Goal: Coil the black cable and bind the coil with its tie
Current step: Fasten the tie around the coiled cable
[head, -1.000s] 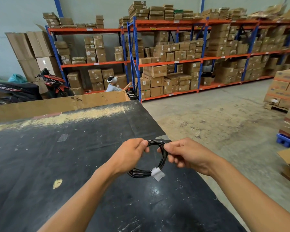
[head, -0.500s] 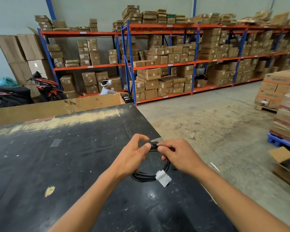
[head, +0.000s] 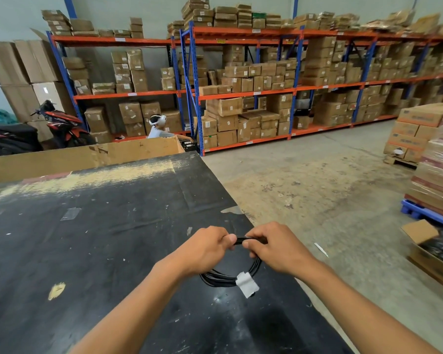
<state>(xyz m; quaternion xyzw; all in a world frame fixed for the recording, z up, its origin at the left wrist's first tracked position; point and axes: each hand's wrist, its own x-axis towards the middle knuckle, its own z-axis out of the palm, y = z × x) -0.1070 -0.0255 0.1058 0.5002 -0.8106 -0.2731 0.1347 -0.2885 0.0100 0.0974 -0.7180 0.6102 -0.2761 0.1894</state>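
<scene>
The black cable is wound into a small coil that I hold above the right edge of the black table. A white tag is wrapped around the coil's lower strands. My left hand pinches the top of the coil from the left. My right hand pinches it from the right, fingertips almost touching the left ones. Between them a short black strip lies across the strands; whether it is the tie I cannot tell. The upper half of the coil is hidden by both hands.
A cardboard wall borders the table's far side, with a person in a white headset behind it. Orange and blue racks full of boxes line the back. Concrete floor, pallets and an open box lie right.
Both hands have closed in on the top of the coil, left fingers curling shut. The coil hangs lower below them. The view has turned slightly right.
</scene>
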